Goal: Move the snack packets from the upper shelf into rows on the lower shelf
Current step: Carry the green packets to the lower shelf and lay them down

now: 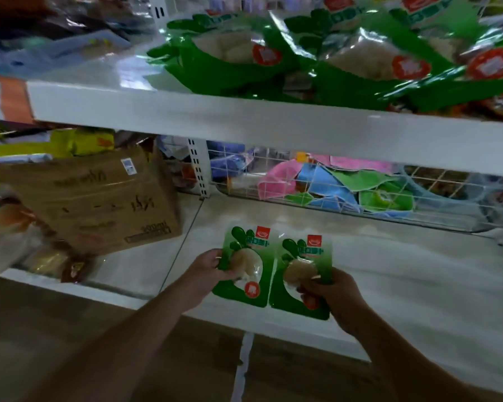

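Green plastic snack packets, each with a clear window and a red seal, are what a person is sorting on white metal store shelving. The left hand (208, 269) is closed around the left edge of one packet (246, 265), thumb on top. The right hand (336, 297) is closed on the lower right corner of a second packet (299, 274). Both packets lie flat, side by side with their edges nearly touching, near the front of the lower shelf (418, 285).

These two look like the very start of the first row; the rest of that shelf section is bare white. A heap of matching green packets (317, 53) sits jumbled and overlapping on the upper shelf (244, 117), so most of the job seems to be left.

To the left on the lower level stands a brown cardboard box (93, 195). Behind the bare section, a wire basket (346, 187) holds pink, blue and green items, too blurred to identify.
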Demonstrator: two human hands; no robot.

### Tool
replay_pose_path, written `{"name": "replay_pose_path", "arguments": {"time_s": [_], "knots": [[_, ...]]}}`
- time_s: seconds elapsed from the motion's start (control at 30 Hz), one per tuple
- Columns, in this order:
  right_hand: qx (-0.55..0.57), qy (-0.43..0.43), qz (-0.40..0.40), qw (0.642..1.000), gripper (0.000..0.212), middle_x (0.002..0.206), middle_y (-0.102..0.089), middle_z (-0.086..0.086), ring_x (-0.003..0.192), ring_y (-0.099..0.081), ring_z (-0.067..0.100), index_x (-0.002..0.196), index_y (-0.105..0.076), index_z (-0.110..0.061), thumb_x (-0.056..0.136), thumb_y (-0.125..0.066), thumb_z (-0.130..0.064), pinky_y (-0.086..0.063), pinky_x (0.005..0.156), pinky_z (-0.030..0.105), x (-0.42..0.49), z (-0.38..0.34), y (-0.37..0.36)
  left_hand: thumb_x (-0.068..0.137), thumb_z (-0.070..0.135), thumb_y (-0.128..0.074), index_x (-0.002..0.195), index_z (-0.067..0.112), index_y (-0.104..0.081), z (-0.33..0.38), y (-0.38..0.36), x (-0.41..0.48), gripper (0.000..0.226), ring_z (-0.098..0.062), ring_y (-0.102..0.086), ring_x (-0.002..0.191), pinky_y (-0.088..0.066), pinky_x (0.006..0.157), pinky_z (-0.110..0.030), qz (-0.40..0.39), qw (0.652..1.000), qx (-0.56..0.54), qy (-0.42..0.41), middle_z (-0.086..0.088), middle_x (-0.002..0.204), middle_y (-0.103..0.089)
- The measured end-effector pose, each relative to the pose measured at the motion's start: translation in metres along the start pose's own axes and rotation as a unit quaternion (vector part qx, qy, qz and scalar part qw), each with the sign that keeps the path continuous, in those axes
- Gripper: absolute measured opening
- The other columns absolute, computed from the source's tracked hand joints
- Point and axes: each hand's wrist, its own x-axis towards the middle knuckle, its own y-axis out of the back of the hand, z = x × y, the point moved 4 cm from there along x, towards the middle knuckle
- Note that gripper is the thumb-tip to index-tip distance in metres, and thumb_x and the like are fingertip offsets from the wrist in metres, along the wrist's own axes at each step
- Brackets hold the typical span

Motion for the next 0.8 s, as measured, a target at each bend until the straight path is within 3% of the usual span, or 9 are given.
{"name": "replay_pose_path", "arguments": {"time_s": [0.17, 0.27, 0.47, 0.6, 0.7, 0.8], "knots": [[-0.020, 0.024, 0.009, 0.999, 0.032, 0.092, -0.076, 0.018, 0.085, -0.075, 0.034, 0.112, -0.065, -0.001, 0.082, -0.074, 0.002, -0.060, 0.085, 0.050, 0.028, -0.002, -0.003, 0.069, 0.006, -0.088, 0.124, 0.016, -0.058, -0.010, 0.013, 0.038, 0.064, -0.024, -0.074, 0.096, -0.061, 0.082, -0.041, 0.019, 1.000, -0.006, -0.012, -0.008, 0.111, -0.074], [-0.006, 0.037, 0.016, 0.999, 0.036, 0.095, -0.075, 0.019, 0.089, -0.074, 0.036, 0.115, -0.064, -0.001, 0.081, -0.075, 0.002, -0.059, 0.087, 0.054, 0.044, -0.001, -0.004, 0.073, 0.003, -0.085, 0.119, 0.015, -0.057, -0.010, 0.011, 0.057, 0.055, -0.026, -0.074, 0.093, -0.061, 0.078, -0.040, 0.017, 1.000, -0.004, -0.017, -0.010, 0.108, -0.074], [0.016, 0.044, 0.002, 0.999, 0.039, 0.097, -0.075, 0.022, 0.090, -0.074, 0.037, 0.115, -0.065, 0.000, 0.078, -0.076, 0.003, -0.060, 0.083, 0.048, 0.080, 0.004, -0.010, 0.079, 0.002, -0.078, 0.115, 0.017, -0.054, -0.008, 0.008, 0.104, 0.046, -0.024, -0.071, 0.091, -0.060, 0.066, -0.031, 0.061, 0.997, -0.005, -0.036, -0.012, 0.110, -0.069], [0.020, 0.024, 0.018, 0.999, 0.041, 0.092, -0.076, 0.018, 0.087, -0.075, 0.034, 0.113, -0.066, -0.002, 0.074, -0.079, 0.004, -0.060, 0.083, 0.049, 0.104, 0.012, -0.013, 0.078, 0.016, -0.083, 0.126, 0.020, -0.050, -0.005, 0.014, 0.145, 0.058, -0.025, -0.067, 0.100, -0.059, 0.086, -0.047, 0.104, 0.991, 0.056, -0.062, -0.008, 0.116, -0.065], [0.024, 0.009, 0.014, 1.000, 0.042, 0.093, -0.076, 0.018, 0.088, -0.075, 0.035, 0.113, -0.066, -0.004, 0.074, -0.078, 0.004, -0.058, 0.088, 0.053, 0.111, 0.012, -0.013, 0.086, 0.022, -0.077, 0.130, 0.022, -0.049, 0.000, 0.012, 0.161, 0.052, -0.015, -0.062, 0.097, -0.057, 0.087, -0.034, 0.128, 0.974, 0.160, -0.100, -0.001, 0.114, -0.062], [0.029, 0.008, 0.004, 1.000, 0.040, 0.094, -0.076, 0.019, 0.090, -0.074, 0.036, 0.112, -0.066, -0.003, 0.075, -0.076, 0.006, -0.058, 0.087, 0.053, 0.112, 0.012, -0.016, 0.091, 0.030, -0.069, 0.135, 0.021, -0.049, 0.004, 0.011, 0.166, 0.050, -0.018, -0.057, 0.109, -0.052, 0.096, -0.035, 0.193, 0.919, 0.314, -0.139, -0.004, 0.123, -0.061]]}}
